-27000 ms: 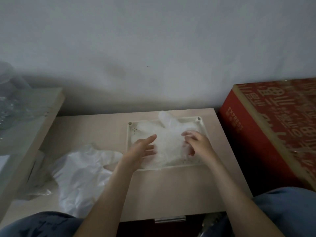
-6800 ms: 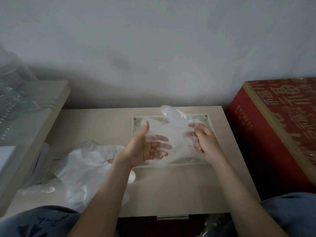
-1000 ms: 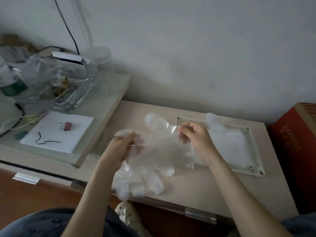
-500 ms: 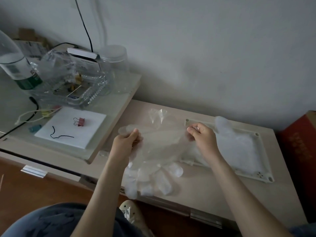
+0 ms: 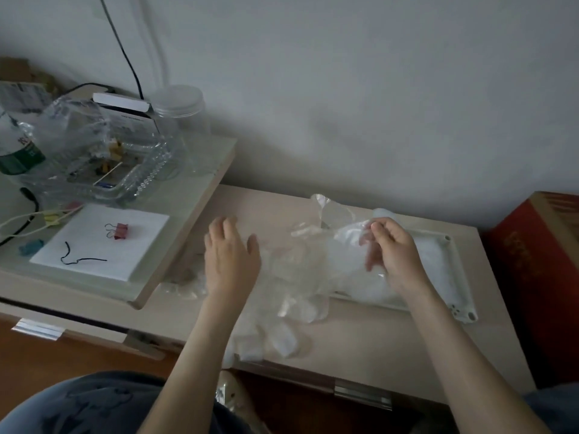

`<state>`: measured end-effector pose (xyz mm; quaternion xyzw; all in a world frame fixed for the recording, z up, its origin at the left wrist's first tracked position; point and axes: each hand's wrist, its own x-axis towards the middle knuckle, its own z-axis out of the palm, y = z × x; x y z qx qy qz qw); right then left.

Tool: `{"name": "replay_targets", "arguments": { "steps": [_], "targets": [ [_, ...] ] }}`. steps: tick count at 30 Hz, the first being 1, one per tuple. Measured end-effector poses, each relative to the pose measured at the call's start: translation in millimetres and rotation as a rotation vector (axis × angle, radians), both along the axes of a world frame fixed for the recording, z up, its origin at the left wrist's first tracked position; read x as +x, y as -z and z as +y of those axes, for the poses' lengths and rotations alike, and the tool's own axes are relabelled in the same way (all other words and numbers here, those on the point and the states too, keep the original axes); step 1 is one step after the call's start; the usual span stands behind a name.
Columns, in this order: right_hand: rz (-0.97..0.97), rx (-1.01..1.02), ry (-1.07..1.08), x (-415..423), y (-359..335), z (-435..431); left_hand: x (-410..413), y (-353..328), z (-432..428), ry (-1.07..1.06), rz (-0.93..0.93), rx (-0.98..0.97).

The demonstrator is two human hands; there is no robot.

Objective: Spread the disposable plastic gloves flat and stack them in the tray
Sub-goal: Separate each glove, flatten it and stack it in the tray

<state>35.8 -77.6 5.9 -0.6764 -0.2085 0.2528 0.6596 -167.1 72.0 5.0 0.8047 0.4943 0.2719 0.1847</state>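
Left hand (image 5: 232, 258) released, fingers spread; right hand (image 5: 395, 256) pinches one glove (image 5: 297, 272) over one tray (image 5: 455, 268).

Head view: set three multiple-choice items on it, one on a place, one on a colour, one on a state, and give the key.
1. Where does the tray lie?
A. on the raised shelf
B. on the low table, beside the red box
C. on the floor

2. What colour is the binder clip on the white paper?
A. blue
B. red
C. yellow

3. How is the right hand?
A. pinching a glove above the tray
B. lying flat on the table
C. gripping a jar

Key:
1 B, since the tray's rim rests on the table top near the box.
2 B, since the clip's body shows red.
3 A, since finger and thumb close on the clear film.
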Motion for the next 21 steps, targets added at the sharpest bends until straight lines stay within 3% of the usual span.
{"name": "replay_targets", "arguments": {
  "steps": [3,9,12,15,21],
  "targets": [
    [-0.002,-0.029,0.01,10,-7,-15,34,-8,-22,0.245,-0.214,-0.225],
    [-0.039,-0.028,-0.114,29,-34,-56,97,-8,-50,0.617,-0.3,-0.851],
    [-0.041,-0.013,-0.137,44,-40,-75,123,-9,-50,0.727,-0.354,-1.058],
    [-0.039,-0.024,-0.095,61,-34,-86,144,-5,-51,0.722,-0.546,-1.279],
    [-0.073,-0.138,-0.005,89,0,-82,176,-4,-50,0.559,-0.666,-1.232]
  ]
}}
